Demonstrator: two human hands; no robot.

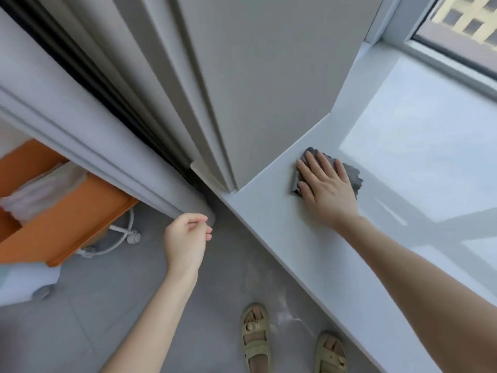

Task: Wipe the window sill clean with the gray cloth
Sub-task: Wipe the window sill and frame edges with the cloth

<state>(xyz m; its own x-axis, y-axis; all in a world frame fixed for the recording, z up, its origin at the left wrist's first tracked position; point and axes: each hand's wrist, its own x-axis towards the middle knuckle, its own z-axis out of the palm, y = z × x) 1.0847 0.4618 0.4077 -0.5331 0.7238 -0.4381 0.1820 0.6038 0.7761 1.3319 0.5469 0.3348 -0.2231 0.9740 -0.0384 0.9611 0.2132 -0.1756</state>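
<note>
The white window sill [309, 251] runs from the lower right up toward the window. A crumpled gray cloth [354, 176] lies on it close to the wall corner. My right hand [326, 187] presses flat on the cloth with fingers spread, covering most of it. My left hand [185, 238] hangs over the floor to the left of the sill, fingers curled in a loose fist with nothing seen in it, just below the end of a white door frame.
A grey wall column [255, 90] meets the sill beside the cloth. The window frame [443, 60] bounds the sill at the top right. A white door frame [107, 157] and an orange cabinet [67, 211] stand left. My sandalled feet [254, 335] are on the grey floor.
</note>
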